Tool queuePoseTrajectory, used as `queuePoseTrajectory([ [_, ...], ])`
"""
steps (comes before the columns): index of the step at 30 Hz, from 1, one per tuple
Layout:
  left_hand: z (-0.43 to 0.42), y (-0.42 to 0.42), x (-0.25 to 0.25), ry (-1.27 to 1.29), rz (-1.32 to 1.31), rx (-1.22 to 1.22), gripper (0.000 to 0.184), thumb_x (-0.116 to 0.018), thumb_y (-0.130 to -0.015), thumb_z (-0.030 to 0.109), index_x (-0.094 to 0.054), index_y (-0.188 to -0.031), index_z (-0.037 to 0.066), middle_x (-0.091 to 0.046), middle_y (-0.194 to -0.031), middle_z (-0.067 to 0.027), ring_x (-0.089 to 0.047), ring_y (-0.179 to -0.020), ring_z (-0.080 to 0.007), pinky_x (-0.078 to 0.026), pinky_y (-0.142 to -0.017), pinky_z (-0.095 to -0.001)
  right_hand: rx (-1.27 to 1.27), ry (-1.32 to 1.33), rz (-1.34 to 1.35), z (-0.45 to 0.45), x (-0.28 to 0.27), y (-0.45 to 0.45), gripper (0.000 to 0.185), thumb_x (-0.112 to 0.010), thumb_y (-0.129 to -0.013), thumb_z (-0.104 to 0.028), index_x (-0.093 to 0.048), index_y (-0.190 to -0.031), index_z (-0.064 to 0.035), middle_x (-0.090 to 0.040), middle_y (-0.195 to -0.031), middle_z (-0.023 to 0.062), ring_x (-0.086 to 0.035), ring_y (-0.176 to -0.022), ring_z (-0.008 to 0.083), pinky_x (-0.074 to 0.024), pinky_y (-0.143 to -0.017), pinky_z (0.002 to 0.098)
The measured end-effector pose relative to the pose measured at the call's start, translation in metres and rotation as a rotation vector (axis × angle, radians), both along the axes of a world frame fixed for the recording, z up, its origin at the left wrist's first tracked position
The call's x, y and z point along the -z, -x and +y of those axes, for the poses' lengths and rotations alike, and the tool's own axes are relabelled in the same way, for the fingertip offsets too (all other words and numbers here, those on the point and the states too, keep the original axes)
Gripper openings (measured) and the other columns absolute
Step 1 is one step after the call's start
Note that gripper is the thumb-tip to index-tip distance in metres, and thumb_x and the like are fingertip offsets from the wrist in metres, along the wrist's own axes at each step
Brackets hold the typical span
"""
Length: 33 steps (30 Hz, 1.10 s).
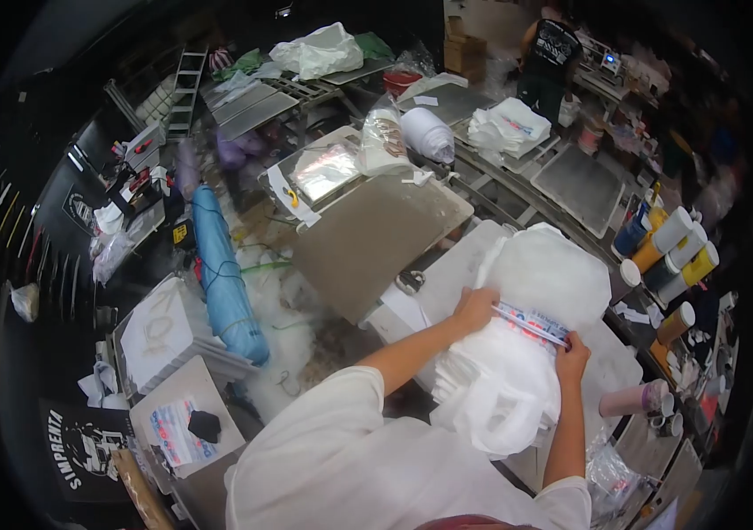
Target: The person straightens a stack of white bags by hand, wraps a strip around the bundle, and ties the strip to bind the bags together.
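A thick stack of white cloth-like bags [491, 380] lies on the board in front of me, with loop handles hanging toward my body. Across its middle, one white bag [531, 324] is folded into a narrow ridge with blue and red print on it. My left hand [475, 309] pinches the left end of that fold, and the fingers are partly hidden. At the other end, my right hand [573, 355] is closed on the fold. The far part of the pile [553, 269] spreads out smooth and white beyond the fold.
Ink bottles and jars [672, 243] stand along the right side, with a pink container [632, 399] nearer. A brown flat board [376, 238] lies ahead left. A blue wrapped roll [222, 278] leans at left. Farther back, a person [553, 57] stands near more white bags [510, 125].
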State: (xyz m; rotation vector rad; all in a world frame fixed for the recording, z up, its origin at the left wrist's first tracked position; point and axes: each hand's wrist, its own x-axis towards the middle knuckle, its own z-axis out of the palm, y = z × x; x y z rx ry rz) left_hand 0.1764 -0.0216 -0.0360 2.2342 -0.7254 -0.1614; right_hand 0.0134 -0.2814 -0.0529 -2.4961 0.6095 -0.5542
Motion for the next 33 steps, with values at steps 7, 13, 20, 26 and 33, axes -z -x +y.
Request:
queuePoseTrajectory([
  [7, 0.002, 0.001, -0.018, -0.168, -0.114, -0.049, 0.021, -0.083, -0.071, 0.019, -0.068, -0.083, 0.012, -0.050, -0.109, -0.0089, -0.043, -0.115, -0.0310, -0.037, -0.092, -0.0465, -0.034, 0.136, -0.088, -0.004, 0.012, 0.001, 0.015, -0.069, -0.075, -0.004, -0.067, -0.090, -0.0070, -0.067, -0.089, 0.0132, -0.059, -0.086, 0.0314, -0.0353, -0.096, 0.0422],
  [13, 0.006, -0.002, -0.014, -0.137, 0.004, -0.106, 0.036, -0.084, -0.072, 0.027, -0.067, -0.096, 0.007, -0.052, -0.118, -0.0150, -0.046, -0.118, -0.0389, -0.040, -0.099, -0.0548, 0.130, 0.220, -0.010, -0.005, 0.004, 0.008, 0.046, -0.077, -0.069, -0.007, -0.059, -0.111, -0.0046, -0.051, -0.105, 0.0179, -0.050, -0.100, 0.0371, -0.0386, -0.093, 0.0444],
  [20, -0.003, -0.029, 0.028, -0.026, -0.119, 0.066, 0.040, -0.088, -0.068, 0.030, -0.061, -0.080, 0.004, -0.061, -0.087, -0.0183, -0.058, -0.092, -0.0372, -0.049, -0.082, -0.0442, 0.261, -0.355, 0.045, -0.010, 0.017, 0.005, 0.100, -0.089, -0.067, -0.031, -0.034, -0.141, 0.0073, -0.042, -0.142, 0.0341, -0.044, -0.132, 0.0450, -0.0396, -0.110, 0.0429],
  [26, 0.009, -0.058, 0.071, 0.045, -0.210, 0.099, 0.027, -0.086, -0.067, 0.023, -0.070, -0.075, 0.003, -0.065, -0.075, -0.0163, -0.063, -0.076, -0.0286, -0.052, -0.072, -0.0400, 0.127, -0.544, 0.169, -0.049, 0.063, -0.002, 0.109, -0.087, -0.066, -0.049, -0.034, -0.143, 0.0065, -0.058, -0.129, 0.0293, -0.057, -0.122, 0.0404, -0.0479, -0.102, 0.0414],
  [33, 0.054, -0.030, 0.006, 0.055, 0.189, 0.061, 0.024, -0.074, -0.081, 0.015, -0.071, -0.101, 0.002, -0.071, -0.096, -0.0094, -0.066, -0.093, -0.0176, -0.053, -0.080, -0.0318, 0.198, -1.085, 0.126, -0.058, 0.045, 0.046, 0.072, -0.073, -0.081, -0.040, -0.050, -0.138, -0.0034, -0.059, -0.127, 0.0201, -0.062, -0.105, 0.0286, -0.0499, -0.093, 0.0357],
])
